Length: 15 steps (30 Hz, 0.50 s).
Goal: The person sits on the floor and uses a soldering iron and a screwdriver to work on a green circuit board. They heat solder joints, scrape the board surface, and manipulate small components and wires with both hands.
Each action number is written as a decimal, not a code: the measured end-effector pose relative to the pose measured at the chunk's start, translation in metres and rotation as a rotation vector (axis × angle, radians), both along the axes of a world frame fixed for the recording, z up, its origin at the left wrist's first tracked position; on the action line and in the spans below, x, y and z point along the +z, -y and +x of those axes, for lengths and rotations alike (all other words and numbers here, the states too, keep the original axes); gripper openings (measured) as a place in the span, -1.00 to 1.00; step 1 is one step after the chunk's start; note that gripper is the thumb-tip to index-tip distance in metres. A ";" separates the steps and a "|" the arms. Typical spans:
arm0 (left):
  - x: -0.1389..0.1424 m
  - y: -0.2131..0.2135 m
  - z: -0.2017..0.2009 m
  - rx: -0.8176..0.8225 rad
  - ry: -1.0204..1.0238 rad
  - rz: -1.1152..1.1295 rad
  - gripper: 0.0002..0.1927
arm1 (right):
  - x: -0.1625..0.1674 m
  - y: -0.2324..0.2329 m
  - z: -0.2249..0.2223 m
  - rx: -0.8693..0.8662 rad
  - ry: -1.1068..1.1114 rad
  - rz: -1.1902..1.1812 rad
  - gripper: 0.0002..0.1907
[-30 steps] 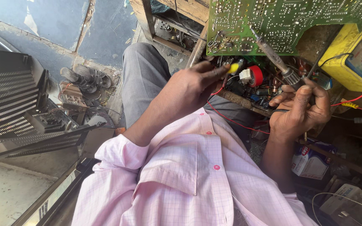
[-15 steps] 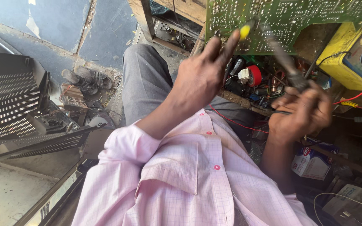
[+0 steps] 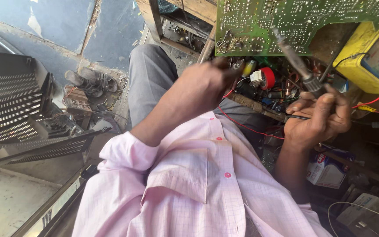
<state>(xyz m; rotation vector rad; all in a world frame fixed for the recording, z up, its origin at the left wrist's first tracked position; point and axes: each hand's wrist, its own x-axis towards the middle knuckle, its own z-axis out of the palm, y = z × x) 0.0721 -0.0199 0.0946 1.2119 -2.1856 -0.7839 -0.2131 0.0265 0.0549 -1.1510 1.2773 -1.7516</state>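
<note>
A green circuit board (image 3: 294, 22) stands tilted at the top, solder side toward me. My right hand (image 3: 321, 116) grips a soldering iron (image 3: 297, 66) whose tip rests against the board's lower part. My left hand (image 3: 202, 87) is closed around a thin tool with a yellow end (image 3: 248, 68), held just below the board's left edge; the hand is blurred. A red wire (image 3: 242, 125) runs across my lap between the hands. My pink shirt fills the bottom of the view.
A yellow multimeter (image 3: 369, 61) with red and black leads sits at the top right. A red round part (image 3: 266, 78) lies among loose components under the board. Black perforated metal panels (image 3: 9, 101) and sandals (image 3: 91, 81) are on the left. A white box (image 3: 330, 169) lies at lower right.
My left hand, raised to the board with the yellow-ended tool half a second ago, has dropped back below the board's edge. My right hand keeps the iron nearly in place.
</note>
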 end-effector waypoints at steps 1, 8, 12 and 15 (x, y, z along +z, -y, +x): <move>-0.001 -0.004 0.000 -0.054 -0.014 0.048 -0.59 | 0.000 0.000 0.000 0.005 -0.013 0.013 -0.74; -0.018 -0.011 0.008 -0.039 -0.094 -0.010 -0.60 | -0.010 0.007 0.000 0.025 -0.066 -0.015 -0.75; -0.022 -0.011 0.010 -0.031 -0.069 0.006 -0.60 | -0.011 0.009 -0.002 0.027 -0.098 -0.015 -0.74; -0.023 -0.009 0.008 -0.046 -0.079 0.001 -0.60 | -0.010 0.011 -0.001 0.024 -0.088 -0.018 -0.75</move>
